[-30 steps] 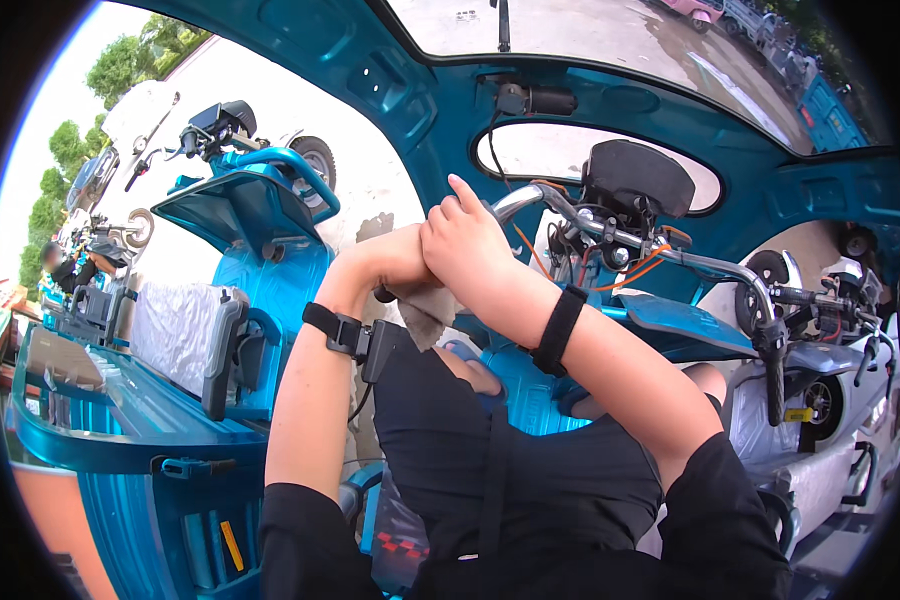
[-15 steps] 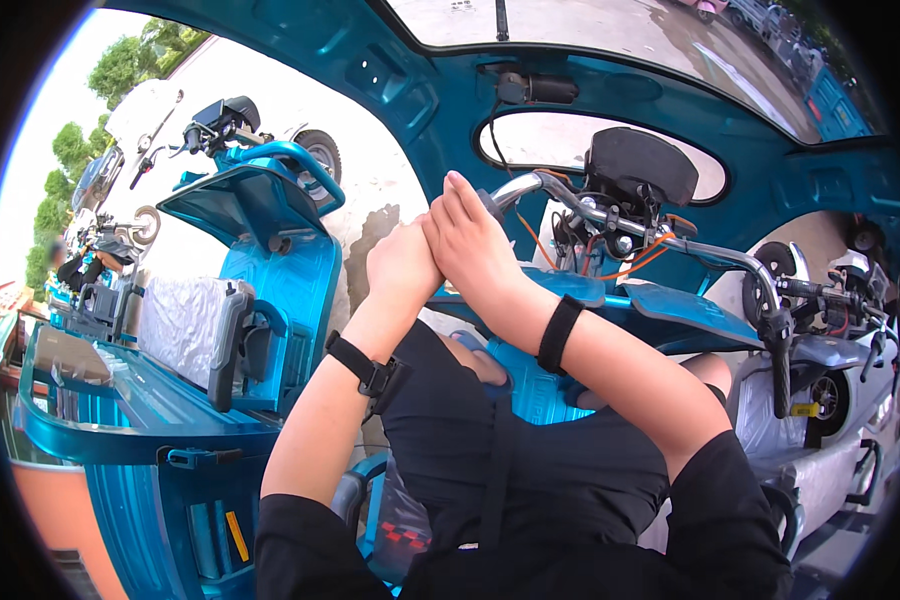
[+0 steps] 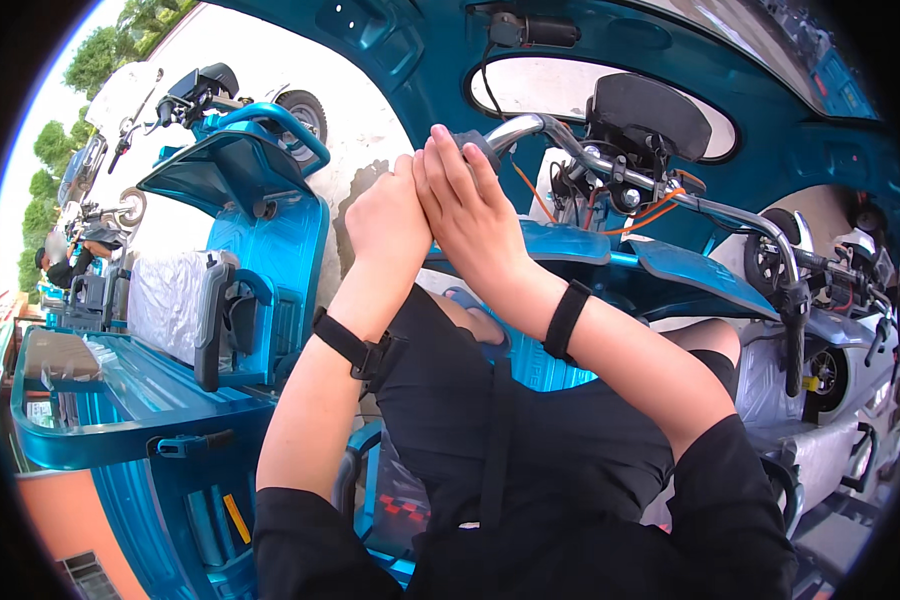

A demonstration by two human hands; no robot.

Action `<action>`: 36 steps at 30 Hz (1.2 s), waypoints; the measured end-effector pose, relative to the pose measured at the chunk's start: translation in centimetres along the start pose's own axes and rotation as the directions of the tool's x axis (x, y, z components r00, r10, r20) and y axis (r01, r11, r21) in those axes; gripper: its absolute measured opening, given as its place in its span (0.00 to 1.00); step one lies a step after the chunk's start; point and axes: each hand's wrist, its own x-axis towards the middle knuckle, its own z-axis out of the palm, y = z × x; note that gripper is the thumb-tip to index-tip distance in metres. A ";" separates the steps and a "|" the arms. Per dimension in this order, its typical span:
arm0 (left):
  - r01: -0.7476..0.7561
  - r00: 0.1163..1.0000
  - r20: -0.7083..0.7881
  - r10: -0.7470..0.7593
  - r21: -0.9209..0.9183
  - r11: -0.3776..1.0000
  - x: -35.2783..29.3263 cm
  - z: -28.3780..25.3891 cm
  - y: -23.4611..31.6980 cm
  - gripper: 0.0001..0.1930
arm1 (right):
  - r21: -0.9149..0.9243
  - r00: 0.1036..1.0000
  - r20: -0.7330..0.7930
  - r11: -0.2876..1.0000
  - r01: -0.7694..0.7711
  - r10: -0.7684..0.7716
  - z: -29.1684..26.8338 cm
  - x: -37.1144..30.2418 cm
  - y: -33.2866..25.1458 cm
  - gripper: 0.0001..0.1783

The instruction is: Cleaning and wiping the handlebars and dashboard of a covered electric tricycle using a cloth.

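Observation:
In front of me, the chrome handlebar (image 3: 610, 172) of a blue three-wheeler bends toward my hands. My left hand (image 3: 383, 222) is closed where the bar's left end comes down, fingers curled round the handlebar grip (image 3: 478, 146), of which only a black bit shows. Against it lies my right hand (image 3: 470, 205), flat with its fingers stretched out, covering most of that grip. A black strap (image 3: 568, 320) circles my right wrist; another with a buckle (image 3: 355, 347) is on the left. The bar's right grip (image 3: 793, 340) has no hand on it.
A dark display housing (image 3: 645, 118) and loose orange wires (image 3: 655, 212) sit at the bar's middle. The blue cab frame (image 3: 400, 60) arches over the front. Another blue three-wheeler (image 3: 270, 240) stands at left, a grey vehicle (image 3: 840, 350) at right. A person (image 3: 65, 265) is far left.
My view has shifted slightly, and both hands appear a little further left. My right hand's fingers are more spread than before, still against the left hand.

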 end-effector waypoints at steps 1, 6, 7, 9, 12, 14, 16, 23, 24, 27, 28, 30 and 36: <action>-0.024 0.994 0.103 0.027 -0.035 0.999 0.5 -0.4 -0.1 0.07 | 0.024 1.000 -0.024 1.000 0.004 -0.003 0.3 0.1 0.3 0.31; -0.136 0.870 0.466 0.160 -0.084 0.987 2.7 -1.6 -1.7 0.14 | 0.055 0.996 -0.012 0.995 0.088 -0.088 0.0 1.8 1.2 0.25; -0.152 0.817 0.539 0.207 -0.146 0.978 3.4 -1.2 -2.6 0.15 | 0.099 0.994 0.011 0.989 0.108 -0.109 -0.2 2.4 1.3 0.23; -0.107 0.769 0.574 0.281 -0.318 0.942 4.4 -1.3 -3.3 0.15 | 0.139 0.991 0.037 0.983 0.123 -0.129 -0.3 3.2 1.6 0.21; 0.052 0.698 0.599 0.392 -0.589 0.807 5.1 -1.5 -3.2 0.16 | 0.142 0.967 0.170 0.976 0.168 -0.191 -0.5 4.8 1.7 0.19; 0.162 0.678 0.606 0.415 -0.674 0.720 5.4 -2.2 -3.3 0.18 | 0.166 0.907 0.319 0.958 0.232 -0.275 -1.1 6.0 1.6 0.16; 0.391 0.482 0.822 0.303 -0.511 0.765 6.3 -3.1 -2.9 0.21 | 0.294 0.802 0.468 0.921 0.255 -0.372 -2.7 8.6 3.1 0.19; 0.401 0.358 0.853 0.378 -0.507 0.763 7.2 -1.6 -4.4 0.28 | 0.441 0.588 0.658 0.874 0.205 -0.470 -1.7 11.1 3.1 0.30; 0.401 0.361 0.854 0.375 -0.505 0.764 7.0 -1.7 -4.5 0.28 | 0.433 0.573 0.678 0.880 0.195 -0.460 -1.7 11.2 3.0 0.30; 0.358 0.439 0.836 0.331 -0.500 0.788 6.2 -1.4 -4.1 0.27 | 0.441 0.607 0.634 0.869 0.224 -0.479 -2.3 10.5 3.4 0.25; 0.306 0.543 0.764 0.347 -0.565 0.766 5.8 -0.8 -4.1 0.25 | 0.440 0.611 0.631 0.869 0.225 -0.478 -2.0 9.9 3.2 0.25; 0.234 0.638 0.677 0.366 -0.624 0.745 5.3 -0.5 -3.6 0.23 | 0.287 0.799 0.472 0.922 0.261 -0.373 -0.6 8.1 2.4 0.17; -0.187 0.808 0.488 0.331 -0.319 0.929 3.6 0.2 -3.3 0.17 | 0.150 0.970 0.146 0.974 0.171 -0.193 0.5 5.2 1.2 0.12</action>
